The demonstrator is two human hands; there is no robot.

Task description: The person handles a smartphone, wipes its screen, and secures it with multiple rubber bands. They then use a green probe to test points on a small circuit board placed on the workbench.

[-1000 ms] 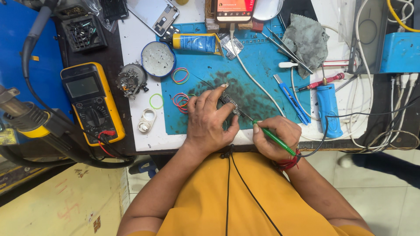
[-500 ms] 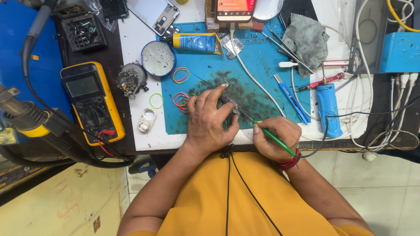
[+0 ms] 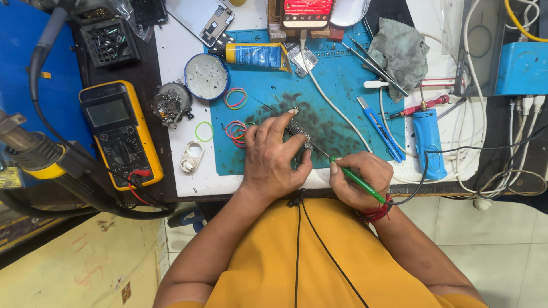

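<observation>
— What is the left hand [image 3: 273,157] doing?
— Its fingers [image 3: 285,121] pin a small circuit board [image 3: 299,132] to the blue mat [image 3: 337,97] on the counter [image 3: 188,177].
— And the right hand [image 3: 358,181]?
— Its fingers pinch a green soldering iron [image 3: 355,179], tip touching the board's near edge. Coloured rubber bands [image 3: 235,130] lie just left.

The left hand [image 3: 273,157] covers most of the small board [image 3: 298,130], so its parts are too small to tell. The iron [image 3: 355,178] tip is too fine to see if it touches. The far phone [image 3: 307,10] and far-right yellow cable [image 3: 516,17] are cut off.
</observation>
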